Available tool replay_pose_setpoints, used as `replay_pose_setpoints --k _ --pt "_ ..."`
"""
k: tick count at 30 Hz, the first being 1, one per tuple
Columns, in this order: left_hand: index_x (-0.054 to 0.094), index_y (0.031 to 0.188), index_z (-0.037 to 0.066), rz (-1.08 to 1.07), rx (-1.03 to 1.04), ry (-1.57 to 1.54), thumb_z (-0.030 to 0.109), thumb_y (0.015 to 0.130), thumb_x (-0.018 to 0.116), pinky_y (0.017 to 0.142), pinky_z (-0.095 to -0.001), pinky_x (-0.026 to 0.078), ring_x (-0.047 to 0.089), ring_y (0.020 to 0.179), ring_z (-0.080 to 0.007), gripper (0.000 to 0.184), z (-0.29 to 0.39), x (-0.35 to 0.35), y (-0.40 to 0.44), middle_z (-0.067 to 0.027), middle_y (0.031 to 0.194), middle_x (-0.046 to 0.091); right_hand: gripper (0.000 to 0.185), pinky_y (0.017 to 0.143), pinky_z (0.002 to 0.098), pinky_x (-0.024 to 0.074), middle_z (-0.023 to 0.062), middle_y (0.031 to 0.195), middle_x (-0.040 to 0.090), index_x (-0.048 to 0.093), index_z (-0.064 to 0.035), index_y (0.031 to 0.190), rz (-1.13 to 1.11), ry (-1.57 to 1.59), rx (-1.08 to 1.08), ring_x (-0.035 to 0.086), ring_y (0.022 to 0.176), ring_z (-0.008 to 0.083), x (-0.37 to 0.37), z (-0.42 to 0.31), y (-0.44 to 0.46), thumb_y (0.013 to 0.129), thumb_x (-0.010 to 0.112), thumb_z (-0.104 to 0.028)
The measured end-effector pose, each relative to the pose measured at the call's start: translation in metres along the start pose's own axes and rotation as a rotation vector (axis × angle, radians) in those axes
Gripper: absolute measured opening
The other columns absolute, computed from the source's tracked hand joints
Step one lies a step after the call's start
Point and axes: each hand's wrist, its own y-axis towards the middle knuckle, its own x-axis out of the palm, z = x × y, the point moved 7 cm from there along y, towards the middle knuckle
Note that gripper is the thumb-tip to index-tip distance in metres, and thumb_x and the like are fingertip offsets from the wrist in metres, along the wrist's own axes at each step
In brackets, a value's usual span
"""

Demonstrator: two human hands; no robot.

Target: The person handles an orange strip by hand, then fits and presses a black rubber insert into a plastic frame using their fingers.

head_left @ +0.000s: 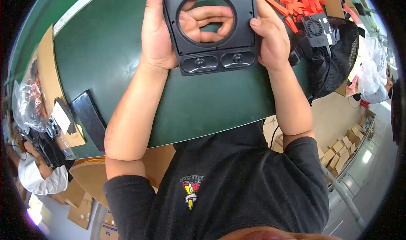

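Note:
A black plastic speaker panel [207, 49] is held up over the green table at the top middle. It has a large round opening, a smaller round hole at its upper right and two oval speakers along its near edge. My left hand [158, 37] supports the left side, palm up, with its thumb outside the edge. Through the big opening, fingers show behind the panel. Gripping the right edge is my right hand [272, 37], its thumb on the rim and its other fingers mostly hidden.
Orange-red strips [302, 1] lie at the top right, near a small grey box with a fan grille [318, 30] and a black mesh bag [338, 62]. At left are a black phone-like slab [88, 117] and cardboard [55, 83]. Another person's white sleeve [36, 176] shows lower left.

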Motion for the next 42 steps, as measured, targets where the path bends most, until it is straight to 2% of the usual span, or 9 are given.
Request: replay_pose_setpoints --k 3,4,6,10,15,18,21,36,42 --pt "0.048 0.126 0.005 -0.140 -0.028 -0.031 0.080 0.078 0.024 0.088 -0.0439 0.041 0.050 0.106 -0.0372 0.092 -0.001 0.003 0.001 -0.0288 0.119 0.052 0.063 0.089 0.0310 0.0453 0.0194 0.105 0.059 0.032 0.0116 0.133 -0.144 -0.234 -0.050 0.059 0.097 0.0228 -0.006 0.006 -0.002 0.078 0.040 -0.018" --pt "0.048 0.126 0.005 -0.139 -0.028 -0.034 0.080 0.078 0.024 0.088 -0.0439 0.041 0.050 0.106 -0.0372 0.092 -0.002 0.002 0.001 -0.0288 0.119 0.052 0.063 0.089 0.0310 0.0453 0.0194 0.105 0.059 0.032 0.0116 0.133 -0.144 -0.235 -0.047 0.059 0.097 0.0228 -0.004 0.008 -0.003 0.078 0.040 -0.018" --pt "0.048 0.126 0.005 -0.096 -0.032 -0.019 0.079 0.078 0.024 0.088 -0.0442 0.041 0.051 0.105 -0.0376 0.091 -0.003 0.003 0.001 -0.0281 0.118 0.053 0.062 0.087 0.0309 0.0469 0.0201 0.107 0.059 0.032 0.0115 0.133 0.143 -0.196 -0.071 0.061 0.094 0.0233 -0.013 0.009 -0.004 0.078 0.041 -0.017" --pt "0.047 0.126 0.004 -0.108 -0.019 -0.053 0.079 0.078 0.023 0.088 -0.0433 0.041 0.052 0.104 -0.0371 0.092 -0.003 0.002 0.000 -0.0276 0.118 0.053 0.062 0.087 0.0308 0.0472 0.0204 0.109 0.059 0.033 0.0112 0.133 0.013 -0.217 -0.057 0.061 0.095 0.0236 -0.015 0.011 -0.003 0.078 0.042 -0.018" --pt "0.046 0.127 0.002 -0.015 -0.017 0.004 0.079 0.079 0.022 0.087 -0.0423 0.042 0.052 0.103 -0.0361 0.093 -0.003 0.002 0.001 -0.0280 0.116 0.054 0.063 0.086 0.0303 0.0476 0.0199 0.100 0.062 0.032 0.0111 0.132 -0.052 -0.213 0.021 0.062 0.090 0.0229 -0.015 0.013 -0.003 0.078 0.042 -0.019" --pt "0.045 0.126 0.001 -0.138 -0.025 -0.002 0.079 0.079 0.021 0.086 -0.0423 0.043 0.052 0.102 -0.0359 0.094 -0.001 0.005 0.002 -0.0280 0.116 0.054 0.063 0.084 0.0296 0.0482 0.0197 0.095 0.062 0.032 0.0110 0.132 -0.057 -0.232 -0.002 0.062 0.087 0.0226 -0.009 0.009 -0.002 0.078 0.042 -0.019" --pt "0.044 0.126 -0.001 -0.050 -0.019 0.040 0.079 0.079 0.020 0.084 -0.0420 0.043 0.053 0.100 -0.0356 0.095 -0.002 0.001 0.001 -0.0278 0.115 0.054 0.063 0.084 0.0292 0.0485 0.0200 0.094 0.063 0.032 0.0109 0.132 -0.014 -0.244 -0.015 0.062 0.086 0.0226 -0.009 0.010 -0.002 0.078 0.042 -0.019" --pt "0.045 0.127 0.001 -0.122 -0.027 0.005 0.077 0.081 0.022 0.087 -0.0434 0.043 0.052 0.104 -0.0357 0.091 -0.002 0.004 0.001 -0.0278 0.116 0.054 0.063 0.082 0.0328 0.0508 0.0215 0.089 0.062 0.030 0.0106 0.134 -0.081 -0.226 0.014 0.063 0.083 0.0263 -0.002 0.009 -0.002 0.078 0.038 -0.017" --pt "0.044 0.126 -0.001 -0.057 -0.024 -0.029 0.077 0.080 0.021 0.087 -0.0447 0.041 0.051 0.102 -0.0366 0.094 -0.003 0.003 0.000 -0.0281 0.116 0.053 0.063 0.081 0.0325 0.0512 0.0214 0.089 0.062 0.029 0.0104 0.134 -0.060 -0.247 0.004 0.063 0.083 0.0261 -0.003 0.009 -0.003 0.078 0.039 -0.017"
